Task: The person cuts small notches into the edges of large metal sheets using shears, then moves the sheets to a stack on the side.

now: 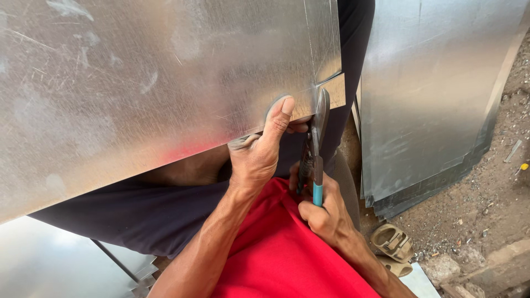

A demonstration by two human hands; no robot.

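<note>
A stack of galvanised metal sheets point(436, 105) is leaning at the right, its stepped lower edges resting near bare, gritty ground point(497, 182) strewn with small stones. A tan sandal point(392, 243) is lying on that ground below the stack. A small yellow object point(523, 166), too tiny to identify, is sitting near the right edge. Red cloth point(281, 254) and dark blue cloth point(138, 215) are filling the lower middle. More shiny sheet metal point(49, 259) is showing at the lower left, crossed by a thin dark rod point(116, 259).

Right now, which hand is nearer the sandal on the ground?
Right. The right hand, gripping the snips, sits just up-left of the sandal; the left hand holds the sheet, farther away.
</note>
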